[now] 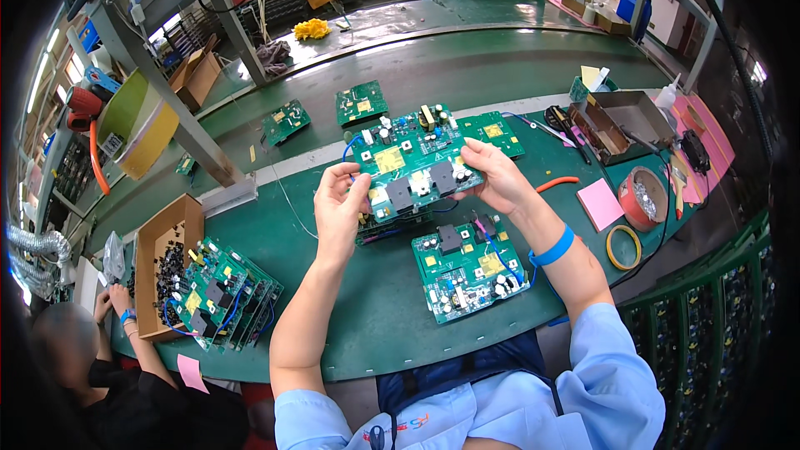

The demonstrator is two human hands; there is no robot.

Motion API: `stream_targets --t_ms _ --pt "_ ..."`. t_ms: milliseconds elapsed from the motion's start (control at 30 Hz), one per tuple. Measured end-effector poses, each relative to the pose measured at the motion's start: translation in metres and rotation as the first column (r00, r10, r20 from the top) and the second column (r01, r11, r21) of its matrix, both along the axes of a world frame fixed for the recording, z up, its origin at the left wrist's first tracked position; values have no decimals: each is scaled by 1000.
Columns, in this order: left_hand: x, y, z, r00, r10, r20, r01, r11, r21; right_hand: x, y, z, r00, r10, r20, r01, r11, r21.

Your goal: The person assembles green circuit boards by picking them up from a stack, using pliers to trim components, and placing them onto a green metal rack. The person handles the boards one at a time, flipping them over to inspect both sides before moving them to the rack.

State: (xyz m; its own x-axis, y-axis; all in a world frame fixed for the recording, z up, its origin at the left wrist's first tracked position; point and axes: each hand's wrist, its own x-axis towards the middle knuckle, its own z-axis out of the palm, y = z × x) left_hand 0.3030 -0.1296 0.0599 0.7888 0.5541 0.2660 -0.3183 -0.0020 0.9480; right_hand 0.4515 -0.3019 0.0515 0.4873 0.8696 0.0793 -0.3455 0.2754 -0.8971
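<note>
Between both hands I hold a green circuit board [417,162] raised above the bench, its parts side facing me. My left hand [340,204] pinches its left edge, close to a blue wire. At the right edge my right hand [497,175] grips it, thumb on top. Under it, partly hidden, lie more boards. A second populated board [471,271] with blue wires rests on the green mat, nearer to me and right of centre. Another board [492,135] shows behind the held one on the right.
At left are a stack of boards [221,296] and a cardboard box [185,225] of small black parts, beside a co-worker's hands [117,300]. Two boards [362,102] lie farther back. Rightward are a metal tray [621,121], pink notes [600,204], a red tub [643,200] and a tape roll [623,247].
</note>
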Motion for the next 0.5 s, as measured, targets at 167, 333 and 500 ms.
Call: stream_targets --t_ms 167,333,500 --pt "2 13 -7 997 75 20 -76 997 34 -12 5 6 998 20 63 -21 1000 16" --pt "0 33 -2 986 86 -145 -56 979 194 4 17 0 957 83 279 -8 965 -261" --pt "-1 55 -7 907 216 -361 -69 923 379 8 45 -1 891 18 453 156 926 -344"
